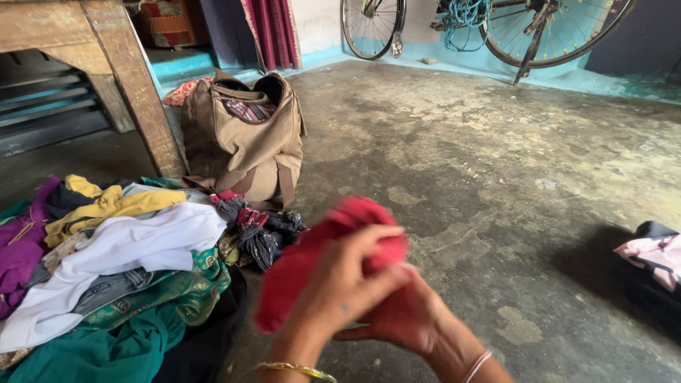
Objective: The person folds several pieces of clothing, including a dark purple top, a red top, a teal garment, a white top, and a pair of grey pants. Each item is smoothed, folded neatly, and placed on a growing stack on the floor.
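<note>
Both my hands hold a red cloth (298, 273) bunched up low in the middle of the view. My left hand (340, 287) grips it from the front, with a gold bangle on that wrist. My right hand (404, 319) holds the cloth from below and behind, with a pale bangle on its wrist. The picture of the hands is blurred by motion. To the left lies a heap of clothes (106, 262) on the floor: white, yellow, purple, green and teal pieces.
An open brown cloth bag (245, 142) stands by a wooden table leg (142, 92). A dark patterned garment (262, 230) lies in front of it. A bicycle (489, 28) leans at the far wall. A pink and dark cloth (652, 259) lies at the right edge on the concrete floor.
</note>
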